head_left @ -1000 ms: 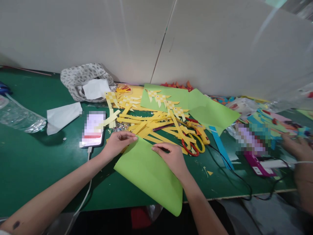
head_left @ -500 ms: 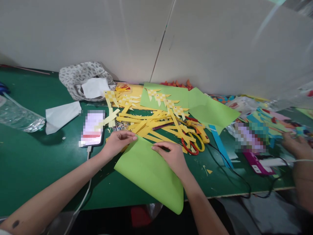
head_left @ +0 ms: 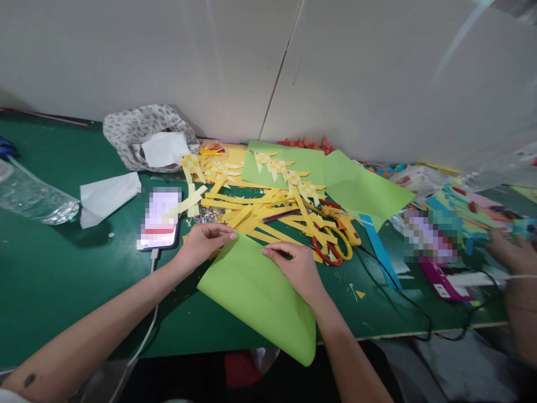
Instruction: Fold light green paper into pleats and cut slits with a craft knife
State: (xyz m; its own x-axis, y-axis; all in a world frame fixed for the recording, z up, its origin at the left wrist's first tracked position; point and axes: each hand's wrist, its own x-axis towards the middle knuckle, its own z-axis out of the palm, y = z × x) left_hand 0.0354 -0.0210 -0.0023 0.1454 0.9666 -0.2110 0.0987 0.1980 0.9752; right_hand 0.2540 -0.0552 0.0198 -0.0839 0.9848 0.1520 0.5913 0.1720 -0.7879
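A sheet of green paper (head_left: 260,296) is bent over in front of me, its rounded fold hanging past the table's front edge. My left hand (head_left: 205,243) pinches its far left corner between thumb and fingers. Farther right along the upper edge, my right hand (head_left: 293,263) grips the same sheet, with thumb and forefinger together. Just beyond both hands lies a heap of yellow paper strips (head_left: 251,215). Scissors with red and yellow handles (head_left: 342,246) rest right of the heap, beside a yellow glue gun (head_left: 346,224).
Woven yellow paper fish (head_left: 274,166) lie on a green sheet (head_left: 310,157) at the back. A phone (head_left: 161,218) on a white cable and a plastic bottle (head_left: 37,193) are to the left. At far right, another person's hand (head_left: 507,249) is near coloured strips and a magenta box (head_left: 444,282).
Both my hands keep their hold on the green paper, almost still. The whole view has shifted slightly. The other person's hand at right has moved a little.
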